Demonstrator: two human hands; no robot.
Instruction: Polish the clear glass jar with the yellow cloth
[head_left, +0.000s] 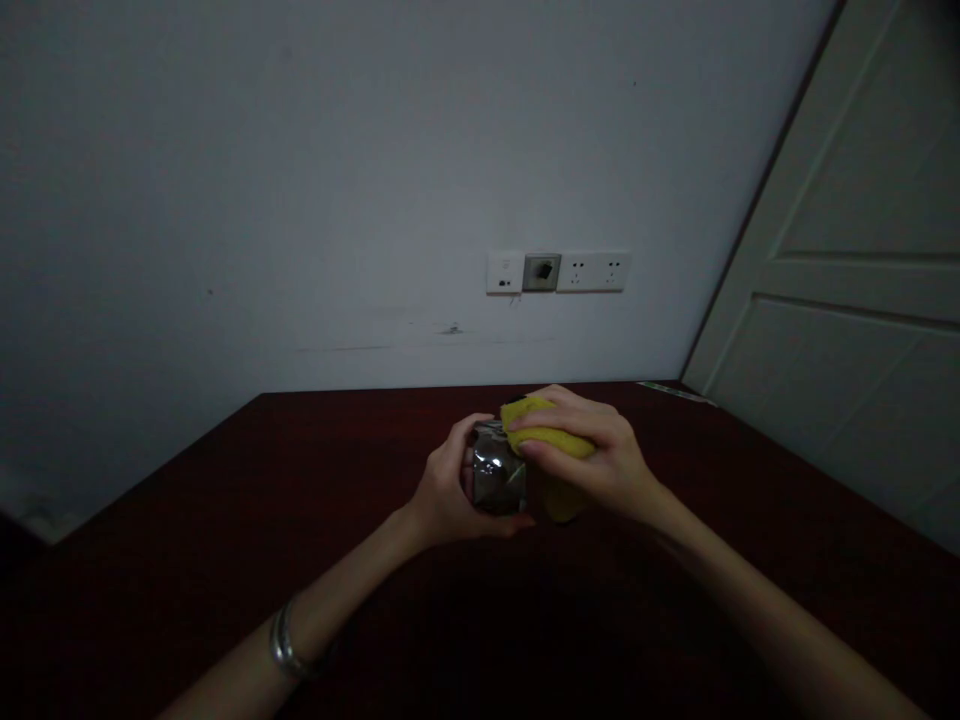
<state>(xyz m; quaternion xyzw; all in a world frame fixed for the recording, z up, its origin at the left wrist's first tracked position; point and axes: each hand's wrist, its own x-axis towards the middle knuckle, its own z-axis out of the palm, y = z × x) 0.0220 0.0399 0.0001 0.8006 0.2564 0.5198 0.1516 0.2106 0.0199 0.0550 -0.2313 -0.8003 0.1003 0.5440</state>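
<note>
My left hand (pixel 448 492) is wrapped round a small dark, shiny object (pixel 498 478) with a glossy, reflective front; its exact kind does not show in the dim light. A folded yellow cloth (pixel 551 428) is pinched in my right hand (pixel 609 450), between the thumb and fingers. The cloth lies against the upper right edge of the shiny object, and a loose part of it hangs below my right hand. Both hands are above the dark red table.
The dark red table (pixel 337 440) reaches back to a pale wall (pixel 360 200) with sockets (pixel 592 271) and a grey wall plate (pixel 541 272). A panelled door (pixel 847 280) stands at the right. A thin printed strip (pixel 675 392) lies near the table's back right corner.
</note>
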